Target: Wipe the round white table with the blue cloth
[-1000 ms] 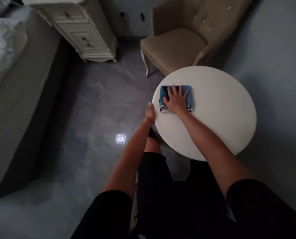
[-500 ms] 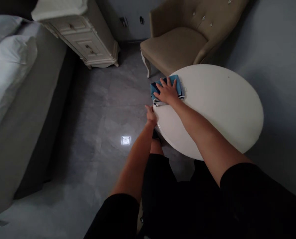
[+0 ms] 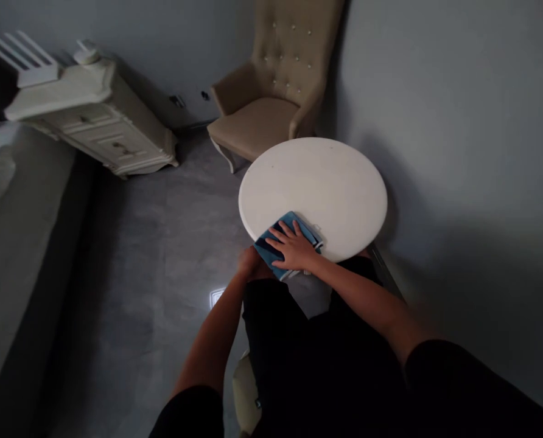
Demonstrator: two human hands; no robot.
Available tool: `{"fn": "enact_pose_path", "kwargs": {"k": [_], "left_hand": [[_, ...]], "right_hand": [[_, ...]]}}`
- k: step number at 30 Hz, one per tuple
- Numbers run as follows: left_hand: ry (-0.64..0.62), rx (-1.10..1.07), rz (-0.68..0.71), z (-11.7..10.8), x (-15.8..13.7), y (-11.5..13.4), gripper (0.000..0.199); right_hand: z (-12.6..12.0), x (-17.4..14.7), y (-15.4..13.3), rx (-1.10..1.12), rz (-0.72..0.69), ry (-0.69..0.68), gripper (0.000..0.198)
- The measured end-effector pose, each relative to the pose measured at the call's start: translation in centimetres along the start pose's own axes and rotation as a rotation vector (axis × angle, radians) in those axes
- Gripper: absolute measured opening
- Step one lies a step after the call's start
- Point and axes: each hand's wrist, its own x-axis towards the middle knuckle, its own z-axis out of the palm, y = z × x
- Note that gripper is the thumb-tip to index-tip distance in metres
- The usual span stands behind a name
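My right hand [image 3: 294, 248] lies flat on a folded blue cloth [image 3: 271, 236] with navy patches and pale edges, its fingers spread. The cloth rests at the near left edge of a round white table [image 3: 317, 182] and partly overhangs the rim. Close by that rim, just left of the cloth, is my left hand [image 3: 248, 263], low beside my knee. Its fingers are hidden, so I cannot tell whether it grips the table.
Behind the table stands a tan buttoned armchair [image 3: 257, 125]. A white cabinet [image 3: 116, 134] bearing a white device with upright antennas [image 3: 36, 70] stands at far left, beside a bed [image 3: 25, 225]. A wall [image 3: 458, 152] runs along the right.
The view has tilted up and shifted, showing more of the chair and cabinet top. My right hand and the cloth have moved along the table toward its near edge, closer to my body.
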Motion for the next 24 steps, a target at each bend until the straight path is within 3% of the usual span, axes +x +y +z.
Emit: {"fn": "enact_pose_path", "kwargs": {"k": [2,5,8,10,16,20,24], "left_hand": [[-0.036,0.164,-0.028,0.8,-1.6,-0.2,0.047],[-0.041,0.377,0.116,2.0,-4.4,-0.9,0.053],[0.012,0.503,0.26,2.7,-6.8,-1.4,0.059],[-0.019,0.575,0.314,2.8,-8.1,-1.6,0.06],[-0.233,0.747,0.358,0.7,-8.8,-1.2,0.065],[-0.412,0.789,0.506,-0.8,-6.4,-0.8,0.059],[-0.513,0.675,0.533,-1.7,-3.7,-1.8,0.05]], "right_hand": [[0.0,-4.5,1.7,0.039,0.05,0.018,0.08],[-0.4,-10.2,5.4,0.077,0.144,0.085,0.077],[-1.1,-13.6,10.0,0.052,0.306,0.143,0.073],[-1.7,-14.5,13.1,0.028,0.423,0.168,0.071],[-4.1,-11.2,22.7,-0.033,0.748,0.193,0.08],[-5.9,-6.8,29.1,-0.017,0.912,0.151,0.086],[-7.0,-1.8,34.3,-0.056,0.951,0.172,0.085]]}}
